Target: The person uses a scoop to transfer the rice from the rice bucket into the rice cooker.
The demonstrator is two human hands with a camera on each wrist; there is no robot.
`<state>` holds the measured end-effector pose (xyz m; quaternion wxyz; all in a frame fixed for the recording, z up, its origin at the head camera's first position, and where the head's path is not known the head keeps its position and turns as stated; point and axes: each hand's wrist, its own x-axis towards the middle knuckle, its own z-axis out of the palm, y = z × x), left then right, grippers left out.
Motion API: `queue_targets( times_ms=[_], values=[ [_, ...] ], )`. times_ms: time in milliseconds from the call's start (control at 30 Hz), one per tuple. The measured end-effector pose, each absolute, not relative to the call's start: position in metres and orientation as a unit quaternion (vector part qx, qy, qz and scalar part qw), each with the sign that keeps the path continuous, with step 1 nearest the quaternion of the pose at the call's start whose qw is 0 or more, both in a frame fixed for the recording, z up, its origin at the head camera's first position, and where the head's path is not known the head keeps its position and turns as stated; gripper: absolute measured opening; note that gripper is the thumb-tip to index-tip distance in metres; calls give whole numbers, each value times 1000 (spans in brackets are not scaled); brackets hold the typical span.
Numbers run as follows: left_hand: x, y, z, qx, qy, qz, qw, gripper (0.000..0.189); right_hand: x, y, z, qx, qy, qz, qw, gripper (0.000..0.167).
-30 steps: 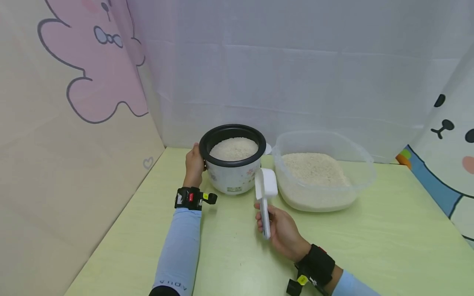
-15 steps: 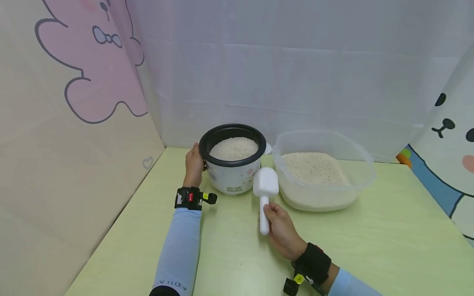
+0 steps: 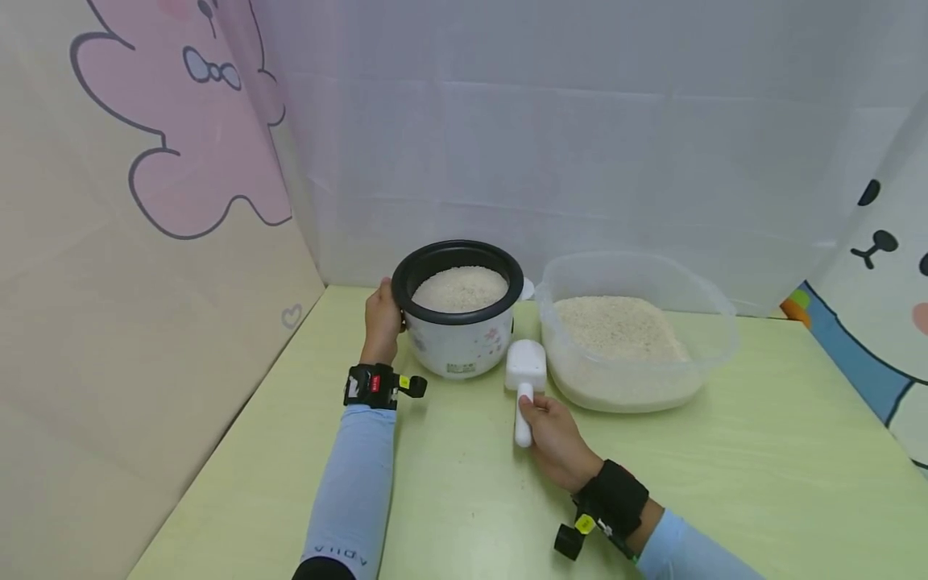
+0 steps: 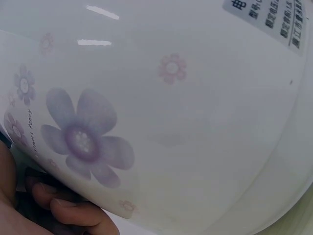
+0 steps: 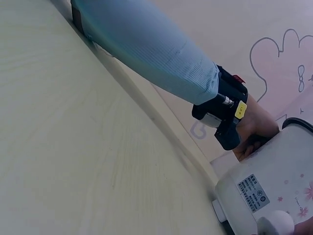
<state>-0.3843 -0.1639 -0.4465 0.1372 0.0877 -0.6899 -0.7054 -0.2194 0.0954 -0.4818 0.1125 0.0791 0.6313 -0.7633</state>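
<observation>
A white rice cooker with a flower print and black rim stands near the back wall, its inner pot holding white rice. My left hand grips its left side; in the left wrist view the fingers curl round a dark handle. My right hand holds a white scoop by its handle, bowl turned face down in front of the cooker. Whether the bowl touches the table cannot be told. The right wrist view catches only the scoop's handle end beside the cooker.
A translucent plastic bin with a mound of rice stands right of the cooker. Curtains hang close behind both, and a printed side wall borders the pale green table on the left.
My right hand has turned the scoop from its side to face down and lowered it toward the table. The left hand stays on the rice cooker.
</observation>
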Motion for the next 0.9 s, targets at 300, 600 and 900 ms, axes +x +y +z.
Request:
queue_targets(
  times_ms=[300, 600, 900],
  values=[
    [-383, -164, -446, 92, -692, -704, 135, 47, -223, 101, -482, 76, 639, -756, 122, 37],
    [-384, -166, -445, 98, -695, -700, 133, 46, -218, 104, -478, 55, 667, -732, 128, 40],
    [-386, -167, -447, 104, -696, -699, 126, 46, -213, 109, -469, 47, 674, -724, 136, 38]
  ],
)
